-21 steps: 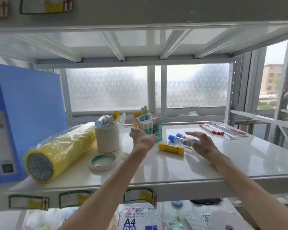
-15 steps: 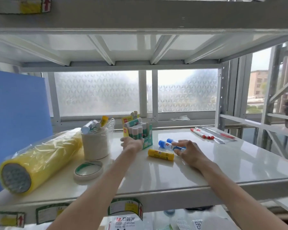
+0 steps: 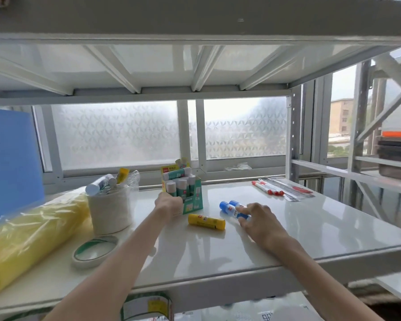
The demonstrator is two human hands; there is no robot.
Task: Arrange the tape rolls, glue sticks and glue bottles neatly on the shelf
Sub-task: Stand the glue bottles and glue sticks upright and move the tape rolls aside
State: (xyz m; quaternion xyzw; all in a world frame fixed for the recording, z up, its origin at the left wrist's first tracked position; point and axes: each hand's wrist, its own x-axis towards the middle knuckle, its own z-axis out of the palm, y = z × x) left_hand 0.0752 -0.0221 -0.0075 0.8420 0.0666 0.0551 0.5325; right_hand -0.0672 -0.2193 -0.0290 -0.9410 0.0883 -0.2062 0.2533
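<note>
On the white shelf [image 3: 310, 228] stands a green box of glue sticks [image 3: 190, 193], and my left hand [image 3: 168, 205] grips its front left corner. My right hand [image 3: 256, 218] closes its fingers around two blue-capped glue bottles [image 3: 229, 206] lying side by side. A yellow glue stick [image 3: 206, 221] lies flat between my hands. A stack of white tape rolls [image 3: 110, 210] stands to the left with several glue sticks [image 3: 102, 184] in a clear bag on top. A flat tape roll [image 3: 94, 251] lies near the front, beside a long yellow wrapped roll [image 3: 28, 237].
A blue file box [image 3: 9, 158] stands at the far left. Red-capped pens [image 3: 267, 189] and a clear packet [image 3: 289, 189] lie at the back right. The upper shelf [image 3: 195, 22] hangs low overhead. A frosted window [image 3: 148, 133] backs the shelf.
My right hand has curled its fingers onto the two blue-capped glue bottles. My left hand stays on the green box. The view has shifted right and up.
</note>
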